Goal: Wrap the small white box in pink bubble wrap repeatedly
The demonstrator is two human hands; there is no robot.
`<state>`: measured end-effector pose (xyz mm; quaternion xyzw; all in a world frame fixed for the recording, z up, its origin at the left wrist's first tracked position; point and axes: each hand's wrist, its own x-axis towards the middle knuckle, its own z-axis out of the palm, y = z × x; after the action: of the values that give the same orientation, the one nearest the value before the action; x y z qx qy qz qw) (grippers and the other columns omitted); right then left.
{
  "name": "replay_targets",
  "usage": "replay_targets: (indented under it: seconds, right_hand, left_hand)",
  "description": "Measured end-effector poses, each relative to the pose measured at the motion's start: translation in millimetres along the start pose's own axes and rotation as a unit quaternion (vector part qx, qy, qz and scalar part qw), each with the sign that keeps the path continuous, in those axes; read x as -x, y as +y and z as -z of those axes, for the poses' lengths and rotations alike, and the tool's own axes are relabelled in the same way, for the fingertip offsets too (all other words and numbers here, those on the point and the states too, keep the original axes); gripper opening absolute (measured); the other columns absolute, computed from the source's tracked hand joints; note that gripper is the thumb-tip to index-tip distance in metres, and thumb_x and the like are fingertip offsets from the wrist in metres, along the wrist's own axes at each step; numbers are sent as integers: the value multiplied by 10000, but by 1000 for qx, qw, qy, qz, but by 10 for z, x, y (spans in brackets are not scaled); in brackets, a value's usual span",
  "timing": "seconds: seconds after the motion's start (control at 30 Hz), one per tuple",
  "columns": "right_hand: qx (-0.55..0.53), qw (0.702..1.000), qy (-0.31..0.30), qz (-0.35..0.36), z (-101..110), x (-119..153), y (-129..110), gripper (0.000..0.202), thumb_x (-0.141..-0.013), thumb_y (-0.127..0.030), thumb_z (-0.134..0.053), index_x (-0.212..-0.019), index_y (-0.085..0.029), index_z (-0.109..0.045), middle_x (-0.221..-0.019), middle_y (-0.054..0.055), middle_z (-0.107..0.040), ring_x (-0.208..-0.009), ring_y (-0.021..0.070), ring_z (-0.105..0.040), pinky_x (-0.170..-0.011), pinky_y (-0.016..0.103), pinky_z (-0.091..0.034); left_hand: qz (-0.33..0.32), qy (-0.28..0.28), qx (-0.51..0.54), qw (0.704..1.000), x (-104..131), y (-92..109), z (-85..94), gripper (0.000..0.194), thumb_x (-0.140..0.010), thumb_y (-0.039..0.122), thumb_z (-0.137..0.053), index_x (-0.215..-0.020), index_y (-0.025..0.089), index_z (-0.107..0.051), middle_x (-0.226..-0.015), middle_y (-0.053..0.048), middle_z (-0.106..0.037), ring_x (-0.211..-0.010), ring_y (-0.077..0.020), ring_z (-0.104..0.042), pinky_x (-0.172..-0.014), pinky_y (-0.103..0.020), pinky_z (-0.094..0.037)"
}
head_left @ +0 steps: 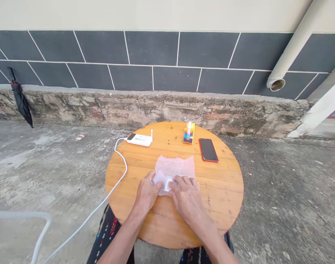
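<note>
A sheet of pinkish bubble wrap (175, 165) lies on the round wooden table (222, 190), with a small white object (168, 184) on its near part. My left hand (147, 190) grips the wrap's left edge, which is folded up beside the white object. From the right, my right hand (185, 194) reaches over the wrap with its fingers bent, the thumb and fingertips touching the white object and the wrap around it. The underside of the right fingers is hidden.
Toward the table's back are a white power strip (141, 140) with a cable running off left, a yellow tape dispenser (189, 132) and a red-edged phone (208, 150). A black umbrella (21, 101) leans on the wall at left.
</note>
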<state>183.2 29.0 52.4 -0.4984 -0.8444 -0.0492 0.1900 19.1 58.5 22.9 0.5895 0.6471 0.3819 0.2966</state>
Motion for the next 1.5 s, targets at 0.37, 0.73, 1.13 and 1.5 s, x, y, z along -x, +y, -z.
replay_targets:
  seconds: [0.37,0.73,1.13,1.5]
  right_hand:
    - [13,1000,-16,13,8,-31,5,98,-854,-165,-578,-935,-216,-603,-975,40,-613,-894,219,-503,-773,373,-279]
    - [-67,996,11,-53,18,15,-17,335,-845,-131,-549,-1173,-173,-496,-997,67,-609,-902,243,-496,-792,353,-378]
    - [-67,995,-5,-80,5,22,-45,480,-802,-96,-554,-1269,-131,-451,-1038,104,-615,-936,261,-525,-798,384,-443]
    - [-55,995,-7,-84,11,20,-46,478,-805,-104,-556,-1274,-119,-462,-1051,122,-626,-955,264,-539,-798,383,-457]
  left_hand:
    - [-8,-14,54,998,44,132,-101,226,-745,284,-494,-820,157,-664,-621,23,-634,-545,-133,-544,-516,-217,-399]
    - [-75,19,-30,997,206,305,-106,129,-743,233,-507,-687,182,-611,-625,23,-573,-590,-132,-507,-567,-227,-372]
    - [-174,-89,-57,979,289,305,79,312,-776,59,-434,-915,183,-684,-841,-46,-623,-768,-162,-580,-700,-265,-440]
    - [-295,-80,-89,948,259,213,78,345,-853,66,-404,-927,210,-709,-1017,-75,-596,-955,-183,-566,-794,-294,-490]
